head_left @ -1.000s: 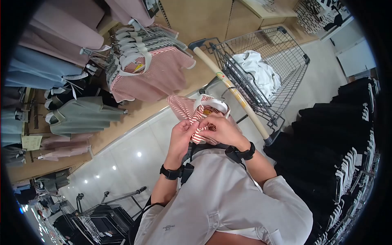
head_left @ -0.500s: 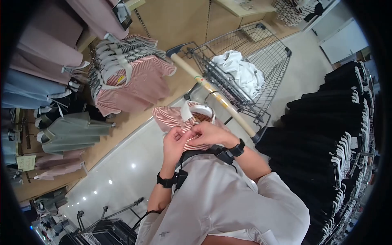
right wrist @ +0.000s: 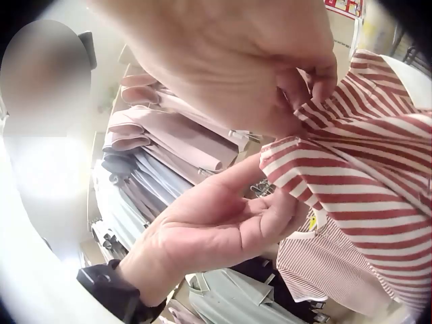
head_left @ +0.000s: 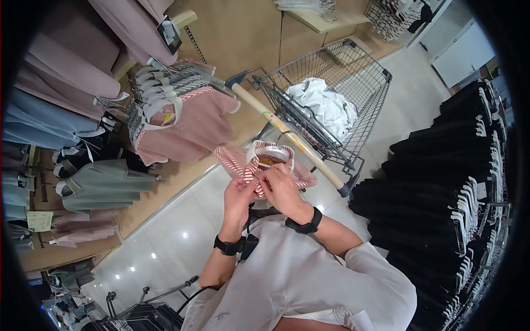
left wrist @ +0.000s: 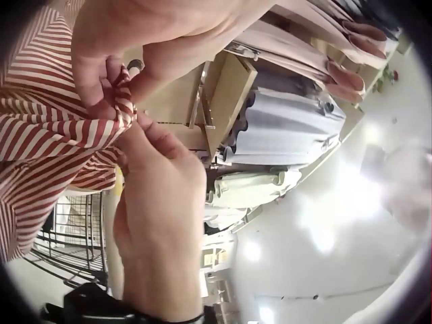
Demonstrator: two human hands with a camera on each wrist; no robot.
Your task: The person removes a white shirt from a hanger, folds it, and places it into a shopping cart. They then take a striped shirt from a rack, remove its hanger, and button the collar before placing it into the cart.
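A red-and-white striped polo shirt point(head_left: 302, 175) with a white collar hangs in front of the person's waist. My left hand point(head_left: 237, 203) pinches the fabric at its front, below the collar opening. Close beside it, my right hand point(head_left: 282, 190) pinches the same striped front with curled fingers. In the left wrist view a bunched strip of the shirt point(left wrist: 61, 138) runs between both hands' fingertips. The right wrist view shows the left thumb point(right wrist: 250, 172) on a folded edge of the shirt point(right wrist: 337, 162). What lies under the fingertips is hidden.
Just beyond the shirt is a wire shopping cart point(head_left: 364, 91) with white clothing point(head_left: 323, 107) inside; its pale handle point(head_left: 287, 132) slants close by. Similar striped shirts point(head_left: 193, 118) hang on a rack at left. Black garments point(head_left: 419, 182) line the right.
The head view has shifted, so surroundings sit further left. My right hand has turned more upright, fingers pointing toward the collar. Both hands stay at the shirt front.
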